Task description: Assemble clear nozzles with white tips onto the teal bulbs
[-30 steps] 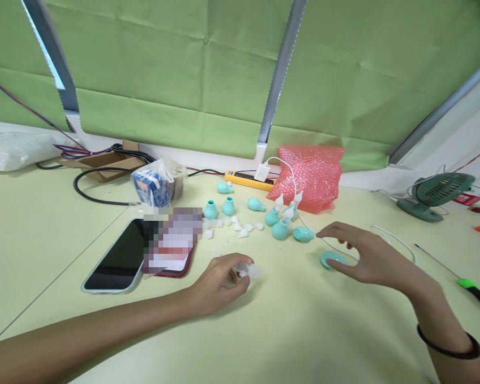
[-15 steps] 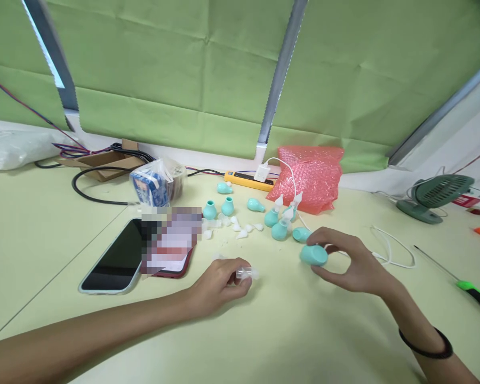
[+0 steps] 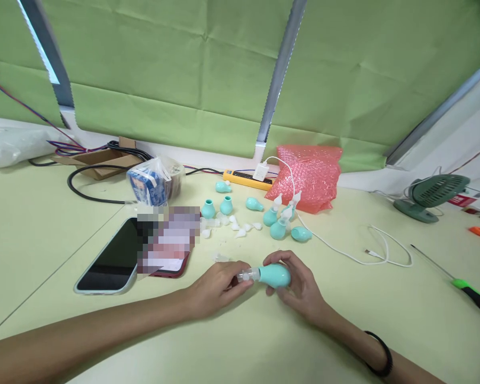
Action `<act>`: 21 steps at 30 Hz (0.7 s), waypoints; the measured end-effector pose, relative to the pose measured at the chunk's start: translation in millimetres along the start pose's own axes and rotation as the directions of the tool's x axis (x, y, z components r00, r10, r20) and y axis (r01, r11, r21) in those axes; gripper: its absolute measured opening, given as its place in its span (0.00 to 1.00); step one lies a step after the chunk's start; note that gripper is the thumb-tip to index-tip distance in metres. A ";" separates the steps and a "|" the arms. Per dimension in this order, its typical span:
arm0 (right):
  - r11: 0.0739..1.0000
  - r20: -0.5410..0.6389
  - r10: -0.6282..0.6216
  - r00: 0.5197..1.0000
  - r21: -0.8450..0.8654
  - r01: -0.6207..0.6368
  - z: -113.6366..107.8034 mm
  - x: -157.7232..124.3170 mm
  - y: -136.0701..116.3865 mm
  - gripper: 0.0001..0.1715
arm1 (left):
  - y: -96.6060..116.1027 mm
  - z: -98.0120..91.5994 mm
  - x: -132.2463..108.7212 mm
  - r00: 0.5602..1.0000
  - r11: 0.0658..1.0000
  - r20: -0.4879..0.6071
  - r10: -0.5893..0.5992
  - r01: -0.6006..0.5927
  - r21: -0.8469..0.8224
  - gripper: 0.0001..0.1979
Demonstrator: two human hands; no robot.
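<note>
My left hand (image 3: 226, 285) pinches a clear plastic connector (image 3: 248, 274) between thumb and fingers. In my right hand (image 3: 300, 282) is a teal rubber bulb (image 3: 275, 276), lying sideways with its neck toward the connector. Bulb neck and connector end meet; how far one sits inside the other I cannot tell. Behind them, several teal bulbs with white nozzles (image 3: 279, 226) stand upright. Two open-necked bulbs (image 3: 208, 209) stand further left, and others lie on their sides. Small white nozzle tips (image 3: 240, 229) are scattered in front of these. Another clear piece (image 3: 220, 257) lies just behind my left hand.
Two phones, a black-screened one (image 3: 110, 261) and a red-cased one (image 3: 176, 269), lie at left. Behind are a wrapped blue package (image 3: 148, 181), a yellow power strip (image 3: 244, 180) and pink bubble wrap (image 3: 308, 178). A white cable (image 3: 344, 256), screwdriver (image 3: 464, 290) and green fan (image 3: 436, 194) are at right.
My right hand has brought the teal bulb left and turned its neck against the connector. My left hand has stayed nearly in place, still pinching the connector.
</note>
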State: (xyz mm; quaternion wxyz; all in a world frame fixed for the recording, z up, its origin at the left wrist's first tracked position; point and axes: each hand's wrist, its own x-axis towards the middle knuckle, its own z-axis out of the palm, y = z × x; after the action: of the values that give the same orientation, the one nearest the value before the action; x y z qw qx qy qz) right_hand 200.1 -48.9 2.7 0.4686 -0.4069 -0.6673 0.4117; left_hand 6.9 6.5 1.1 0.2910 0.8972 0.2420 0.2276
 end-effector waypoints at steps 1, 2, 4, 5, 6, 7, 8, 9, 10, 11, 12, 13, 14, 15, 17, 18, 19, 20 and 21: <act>0.998 -0.007 -0.012 1.000 -0.058 0.011 1.5 -0.9 -0.2 0.20 | -1.2 1.1 0.1 1.000 1.000 -0.004 0.014 -0.014 0.009 0.10; 0.992 -0.014 -0.036 0.999 -0.119 0.034 3.1 -1.7 -0.4 0.21 | -2.4 2.3 0.0 0.999 0.999 -0.018 0.026 -0.026 0.023 0.09; 0.965 -0.022 -0.117 0.993 -0.240 0.108 6.4 -3.4 -0.6 0.23 | -4.6 4.4 -0.9 0.997 0.998 -0.060 0.040 -0.036 0.058 0.08; 0.942 -0.014 -0.170 0.985 -0.295 0.158 8.1 -4.3 -0.6 0.24 | -5.4 5.2 -1.6 0.996 0.996 -0.073 0.048 -0.042 0.074 0.08; 0.915 0.008 -0.221 0.975 -0.343 0.210 10.0 -5.3 -0.5 0.25 | -5.7 5.8 -2.4 0.996 0.994 -0.071 0.061 -0.055 0.094 0.10; 0.888 0.041 -0.265 0.963 -0.379 0.261 11.9 -6.3 -0.3 0.25 | -5.6 6.1 -3.2 0.995 0.990 -0.053 0.081 -0.074 0.122 0.11; 0.863 0.074 -0.298 0.952 -0.405 0.302 13.7 -7.3 0.0 0.26 | -5.1 6.2 -3.9 0.995 0.982 -0.021 0.101 -0.096 0.160 0.11; 0.845 0.098 -0.320 0.942 -0.421 0.331 15.4 -8.0 0.4 0.26 | -4.1 6.2 -4.4 0.994 0.971 0.015 0.111 -0.112 0.209 0.11; 0.833 0.108 -0.331 0.937 -0.434 0.344 16.9 -8.4 0.9 0.26 | -2.8 6.0 -4.6 0.993 0.957 0.043 0.107 -0.114 0.267 0.10; 0.826 0.105 -0.334 0.937 -0.446 0.344 18.1 -8.4 1.3 0.26 | -1.3 5.8 -4.6 0.995 0.940 0.058 0.086 -0.101 0.327 0.09; 0.823 0.090 -0.332 0.939 -0.459 0.334 19.0 -8.0 1.6 0.25 | 0.1 5.5 -4.5 0.996 0.922 0.062 0.057 -0.076 0.379 0.07; 0.821 0.071 -0.329 0.942 -0.471 0.323 19.8 -7.2 1.9 0.25 | 1.6 5.3 -4.2 0.998 0.906 0.059 0.025 -0.047 0.421 0.05; 0.819 0.058 -0.327 0.943 -0.480 0.314 20.5 -6.2 2.0 0.24 | 2.9 5.0 -4.0 0.998 0.891 0.057 -0.001 -0.024 0.453 0.04; 0.817 0.051 -0.328 0.943 -0.486 0.310 21.0 -5.2 2.1 0.23 | 3.9 4.9 -4.0 0.998 0.879 0.058 -0.019 -0.011 0.477 0.03; 0.810 0.051 -0.335 0.941 -0.495 0.315 22.0 -3.5 2.6 0.22 | 5.5 4.7 -4.5 0.997 0.859 0.075 -0.036 -0.007 0.512 0.02; 0.803 0.052 -0.345 0.937 -0.502 0.323 22.3 -3.0 3.2 0.22 | 5.9 4.7 -5.1 0.995 0.851 0.087 -0.038 -0.013 0.525 0.01; 0.791 0.051 -0.356 0.933 -0.515 0.330 22.4 -2.7 4.1 0.21 | 6.2 4.8 -5.7 0.994 0.845 0.101 -0.038 -0.022 0.535 0.02; 0.773 0.048 -0.372 0.927 -0.537 0.338 22.2 -2.4 5.5 0.21 | 6.3 4.9 -6.3 0.993 0.840 0.114 -0.035 -0.032 0.542 0.02; 0.747 0.049 -0.391 0.919 -0.567 0.347 21.8 -2.2 7.3 0.21 | 6.3 5.1 -6.8 0.992 0.836 0.122 -0.029 -0.043 0.546 0.02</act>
State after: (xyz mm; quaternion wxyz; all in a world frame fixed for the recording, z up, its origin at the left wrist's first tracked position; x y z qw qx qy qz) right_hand 180.8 -52.2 -9.6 0.4228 -0.4018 -0.8084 0.0795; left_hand 6.3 -4.0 -0.5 0.0361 0.9563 0.2750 0.0929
